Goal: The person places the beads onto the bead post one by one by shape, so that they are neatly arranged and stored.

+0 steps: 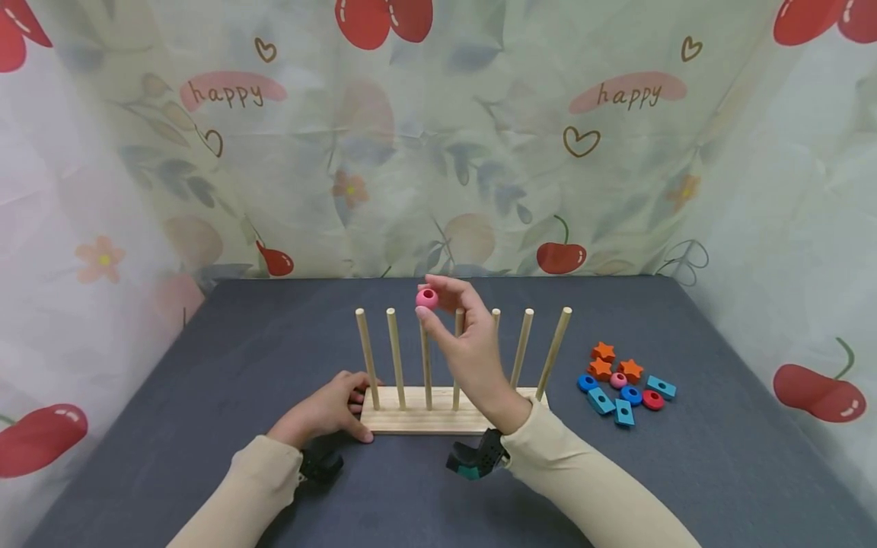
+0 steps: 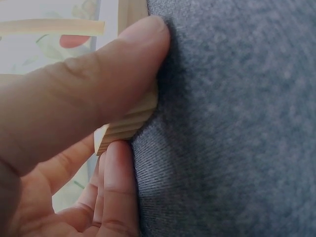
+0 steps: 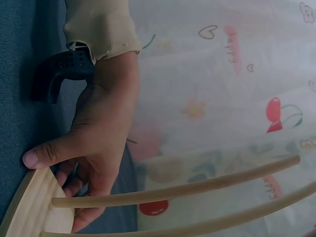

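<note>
Counter: dark and cloth-like, likely giving wood some friction.
Left hand: clamped on the left end of the base, thumb at the near corner, fingers against the end.
Wooden base: flat on the counter; seems stiff and fairly light, so a knock to a peg could shift it. The end corner looks a sound place to steady it.
Right hand: raised above the base, thumb and fingers pinched together on the bead; the right wrist view shows the left hand's grip instead.
Pink bead: held up at the top of the third peg from the left, its hole facing the head camera; whether it touches that peg cannot be told, the tip being hidden. It looks hard, smooth and light, hardly fragile, but apt to slip or roll if pinched loosely. Best held across its round sides, fingertips clear of the hole.
Pegs: a row of slim, probably rigid dowels standing in the base.
Right of the base: orange stars, teal blocks, blue rings, a red ring and a second pink bead, grouped closely; flat faces should make the blocks steadier to pinch.
Backdrop: printed cloth, behind the counter.
</note>
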